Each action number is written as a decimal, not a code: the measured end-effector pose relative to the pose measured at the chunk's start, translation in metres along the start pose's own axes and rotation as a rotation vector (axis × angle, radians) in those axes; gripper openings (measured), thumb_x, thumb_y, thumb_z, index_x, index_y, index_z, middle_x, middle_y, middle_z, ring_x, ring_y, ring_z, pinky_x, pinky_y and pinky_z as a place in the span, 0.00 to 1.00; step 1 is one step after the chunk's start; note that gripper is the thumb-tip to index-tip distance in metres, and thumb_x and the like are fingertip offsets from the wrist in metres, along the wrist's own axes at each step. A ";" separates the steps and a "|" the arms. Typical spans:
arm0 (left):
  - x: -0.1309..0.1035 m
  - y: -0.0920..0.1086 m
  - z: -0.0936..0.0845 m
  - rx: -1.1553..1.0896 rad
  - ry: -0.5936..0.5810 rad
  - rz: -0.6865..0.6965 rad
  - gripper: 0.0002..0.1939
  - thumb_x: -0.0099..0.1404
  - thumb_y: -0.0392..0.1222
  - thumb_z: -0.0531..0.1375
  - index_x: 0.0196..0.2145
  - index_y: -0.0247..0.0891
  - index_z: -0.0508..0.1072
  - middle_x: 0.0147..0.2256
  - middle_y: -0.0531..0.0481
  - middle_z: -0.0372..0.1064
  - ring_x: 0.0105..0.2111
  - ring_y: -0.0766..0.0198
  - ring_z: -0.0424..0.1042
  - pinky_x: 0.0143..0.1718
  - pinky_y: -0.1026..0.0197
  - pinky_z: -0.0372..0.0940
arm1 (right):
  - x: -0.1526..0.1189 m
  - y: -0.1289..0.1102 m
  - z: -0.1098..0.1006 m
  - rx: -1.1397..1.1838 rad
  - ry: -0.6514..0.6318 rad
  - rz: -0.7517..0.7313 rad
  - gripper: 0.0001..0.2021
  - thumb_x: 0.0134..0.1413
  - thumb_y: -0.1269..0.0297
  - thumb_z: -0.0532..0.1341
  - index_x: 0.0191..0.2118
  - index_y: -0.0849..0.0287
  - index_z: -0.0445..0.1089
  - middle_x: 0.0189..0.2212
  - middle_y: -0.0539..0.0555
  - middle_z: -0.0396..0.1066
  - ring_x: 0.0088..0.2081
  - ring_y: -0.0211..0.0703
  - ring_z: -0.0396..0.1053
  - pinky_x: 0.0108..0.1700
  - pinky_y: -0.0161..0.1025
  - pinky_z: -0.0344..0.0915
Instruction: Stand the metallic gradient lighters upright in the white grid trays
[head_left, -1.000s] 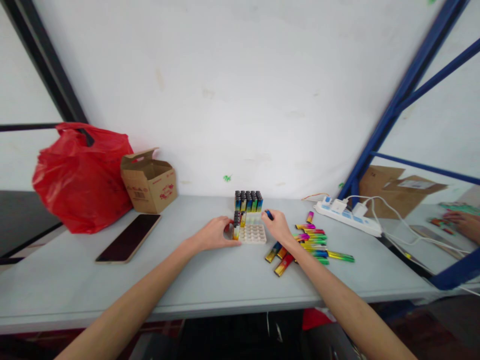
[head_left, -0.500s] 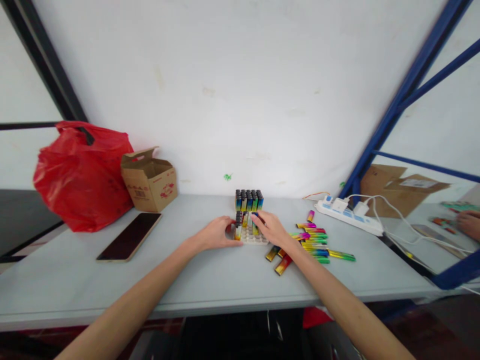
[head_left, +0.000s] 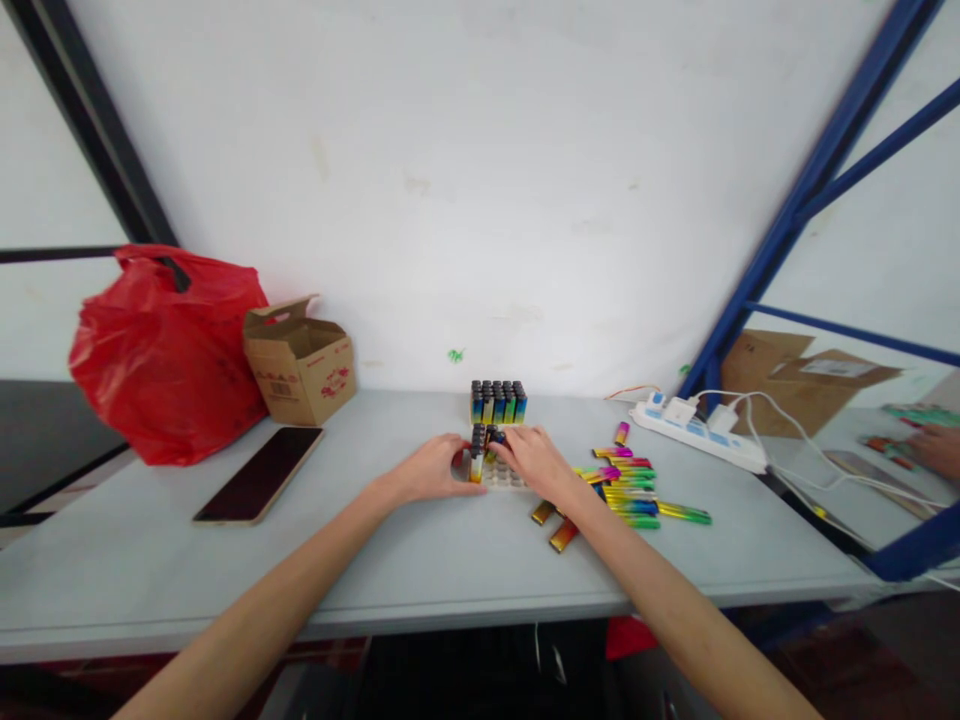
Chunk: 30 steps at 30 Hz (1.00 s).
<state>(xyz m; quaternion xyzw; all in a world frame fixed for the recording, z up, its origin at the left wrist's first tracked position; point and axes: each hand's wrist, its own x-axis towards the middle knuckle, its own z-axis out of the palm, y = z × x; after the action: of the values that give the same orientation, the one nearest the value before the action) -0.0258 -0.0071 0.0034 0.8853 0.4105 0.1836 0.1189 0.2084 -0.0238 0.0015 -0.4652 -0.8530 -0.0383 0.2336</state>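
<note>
A white holed tray [head_left: 510, 478] lies on the table, with a column of black-topped lighters [head_left: 478, 450] upright along its left side. My left hand [head_left: 431, 468] curls round that left end, thumb at the tray's front corner, steadying it. Over the tray, my right hand [head_left: 534, 460] pinches a dark-topped lighter [head_left: 497, 437], tilted and partly covered by the fingers, close beside the standing ones. Behind the tray stands a full block of lighters [head_left: 498, 402] in blue, green and yellow. A loose pile of shiny multicoloured lighters [head_left: 637, 490] lies to the right, partly under my right forearm.
A phone [head_left: 261, 474] lies at the left, near an open cardboard box [head_left: 304, 370] and a red plastic bag [head_left: 172, 360]. At the right are a white power strip [head_left: 697, 435] with cables and a blue metal frame [head_left: 780, 220]. Another person's hand [head_left: 937, 448] shows beyond it.
My right hand has shifted slightly left and away from me across the tray, bringing the lighter towards the standing column. My left hand stays in place.
</note>
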 end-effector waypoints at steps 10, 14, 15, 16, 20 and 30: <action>-0.001 0.002 -0.003 -0.022 -0.018 -0.006 0.31 0.55 0.68 0.68 0.41 0.37 0.76 0.39 0.44 0.76 0.37 0.52 0.75 0.39 0.56 0.66 | -0.009 0.028 -0.029 0.088 -0.004 0.062 0.17 0.77 0.54 0.51 0.42 0.57 0.72 0.38 0.57 0.77 0.41 0.48 0.73 0.47 0.42 0.64; -0.001 0.004 -0.004 -0.031 -0.024 -0.012 0.32 0.54 0.69 0.67 0.41 0.38 0.77 0.38 0.45 0.76 0.37 0.52 0.74 0.40 0.56 0.66 | -0.038 0.092 -0.060 0.057 0.034 0.146 0.14 0.72 0.63 0.52 0.48 0.58 0.75 0.47 0.61 0.76 0.50 0.51 0.73 0.57 0.47 0.65; -0.001 0.004 -0.005 -0.032 -0.022 -0.017 0.32 0.54 0.70 0.67 0.41 0.38 0.77 0.38 0.45 0.76 0.37 0.52 0.74 0.40 0.56 0.66 | -0.048 0.110 -0.066 0.030 0.047 0.178 0.15 0.71 0.64 0.53 0.52 0.58 0.75 0.50 0.62 0.75 0.54 0.53 0.72 0.60 0.50 0.64; -0.001 0.005 -0.005 -0.034 -0.022 -0.021 0.32 0.54 0.70 0.67 0.41 0.38 0.77 0.39 0.44 0.76 0.37 0.52 0.74 0.40 0.55 0.66 | -0.059 0.127 -0.072 0.002 0.055 0.216 0.16 0.70 0.63 0.53 0.54 0.58 0.74 0.53 0.64 0.74 0.57 0.55 0.71 0.63 0.52 0.63; -0.001 0.005 -0.006 -0.039 -0.017 -0.028 0.32 0.53 0.70 0.68 0.41 0.38 0.77 0.40 0.44 0.77 0.38 0.51 0.75 0.40 0.55 0.66 | -0.094 0.174 -0.076 -0.106 0.018 0.413 0.22 0.68 0.57 0.55 0.60 0.61 0.73 0.59 0.68 0.71 0.64 0.62 0.66 0.67 0.57 0.60; -0.002 0.006 -0.006 -0.044 -0.029 -0.038 0.31 0.55 0.68 0.67 0.41 0.38 0.77 0.40 0.44 0.77 0.37 0.52 0.75 0.39 0.56 0.66 | -0.093 0.137 -0.067 0.147 -0.127 0.283 0.25 0.72 0.49 0.51 0.61 0.57 0.74 0.63 0.62 0.71 0.64 0.57 0.69 0.69 0.55 0.61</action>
<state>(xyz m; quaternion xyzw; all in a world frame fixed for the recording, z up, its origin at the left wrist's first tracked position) -0.0254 -0.0119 0.0108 0.8770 0.4215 0.1775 0.1476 0.3870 -0.0375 -0.0005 -0.5637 -0.7926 0.0867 0.2157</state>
